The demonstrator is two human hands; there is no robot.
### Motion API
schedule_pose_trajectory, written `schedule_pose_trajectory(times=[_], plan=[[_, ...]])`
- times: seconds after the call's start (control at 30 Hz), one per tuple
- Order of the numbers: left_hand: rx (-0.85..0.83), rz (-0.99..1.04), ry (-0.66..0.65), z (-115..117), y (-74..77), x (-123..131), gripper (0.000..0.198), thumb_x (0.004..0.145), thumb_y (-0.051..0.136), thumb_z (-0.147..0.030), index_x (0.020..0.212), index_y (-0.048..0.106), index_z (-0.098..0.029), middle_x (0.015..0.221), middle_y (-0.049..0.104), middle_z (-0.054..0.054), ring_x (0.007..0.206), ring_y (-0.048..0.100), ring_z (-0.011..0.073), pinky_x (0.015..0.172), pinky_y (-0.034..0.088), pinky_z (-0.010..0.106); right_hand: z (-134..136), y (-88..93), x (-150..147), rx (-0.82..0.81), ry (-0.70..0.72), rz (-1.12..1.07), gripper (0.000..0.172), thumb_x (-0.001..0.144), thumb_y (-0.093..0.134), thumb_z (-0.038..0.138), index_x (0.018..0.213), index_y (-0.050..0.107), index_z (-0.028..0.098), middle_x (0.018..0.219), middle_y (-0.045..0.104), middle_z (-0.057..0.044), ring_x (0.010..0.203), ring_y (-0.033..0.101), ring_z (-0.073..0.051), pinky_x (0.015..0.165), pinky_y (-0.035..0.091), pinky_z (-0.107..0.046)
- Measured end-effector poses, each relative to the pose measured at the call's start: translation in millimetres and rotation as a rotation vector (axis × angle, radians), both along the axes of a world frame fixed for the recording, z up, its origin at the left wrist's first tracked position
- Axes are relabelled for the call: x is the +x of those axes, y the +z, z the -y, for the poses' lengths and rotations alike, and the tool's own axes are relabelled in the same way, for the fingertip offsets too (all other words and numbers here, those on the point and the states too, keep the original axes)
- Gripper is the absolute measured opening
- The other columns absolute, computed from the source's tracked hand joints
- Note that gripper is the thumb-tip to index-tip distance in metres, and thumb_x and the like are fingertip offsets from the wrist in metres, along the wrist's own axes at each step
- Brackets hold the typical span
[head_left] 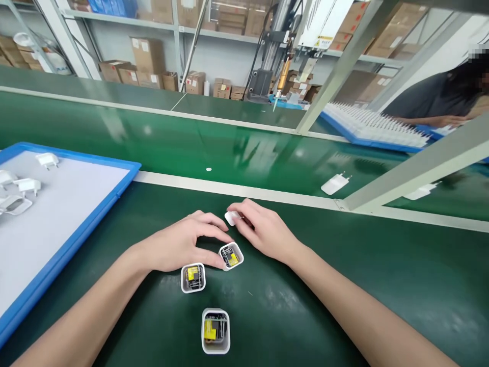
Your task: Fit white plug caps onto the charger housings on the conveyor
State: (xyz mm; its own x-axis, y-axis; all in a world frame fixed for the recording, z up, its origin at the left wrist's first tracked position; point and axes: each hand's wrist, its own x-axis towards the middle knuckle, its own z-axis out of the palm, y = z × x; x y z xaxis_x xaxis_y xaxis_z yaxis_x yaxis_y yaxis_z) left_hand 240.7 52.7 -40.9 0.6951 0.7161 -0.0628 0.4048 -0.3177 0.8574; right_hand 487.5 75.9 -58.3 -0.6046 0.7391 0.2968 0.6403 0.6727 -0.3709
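Note:
My left hand (pixel 187 239) has its thumb and index finger on either side of a small white charger housing (pixel 231 256), its top open and a circuit with a yellow part inside. In my right hand (pixel 263 229), just above and to the right, the fingers close on a white plug cap (pixel 231 217), partly hidden by them. Two similar housings stand upright on the green table: one charger housing (pixel 193 278) close below my left hand, another charger housing (pixel 216 331) nearer to me.
At left lies a blue-rimmed tray (pixel 69 204) holding several white plug pieces (pixel 28 186). Beyond the pale rail, a white charger (pixel 334 184) rests on the green belt (pixel 171 140). A metal post (pixel 416 168) slants at right. A dispensing machine (pixel 280 76) and another person (pixel 431 97) are behind.

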Motion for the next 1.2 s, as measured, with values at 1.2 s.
schedule_pose_trajectory(times=[1.2], plan=[[0.159, 0.065, 0.263, 6, -13.5, 20, 0.038, 0.076, 0.079, -0.039, 0.075, 0.045, -0.021, 0.085, 0.048, -0.005, 0.076, 0.047, 0.014, 0.065, 0.035, 0.027, 29, 53.8, -13, -0.186, 0.127, 0.046, 0.013, 0.104, 0.052, 0.026, 0.109, 0.063, 0.022, 0.096, 0.063, -0.003, 0.086, 0.056, -0.017, 0.073, 0.043, -0.028]])
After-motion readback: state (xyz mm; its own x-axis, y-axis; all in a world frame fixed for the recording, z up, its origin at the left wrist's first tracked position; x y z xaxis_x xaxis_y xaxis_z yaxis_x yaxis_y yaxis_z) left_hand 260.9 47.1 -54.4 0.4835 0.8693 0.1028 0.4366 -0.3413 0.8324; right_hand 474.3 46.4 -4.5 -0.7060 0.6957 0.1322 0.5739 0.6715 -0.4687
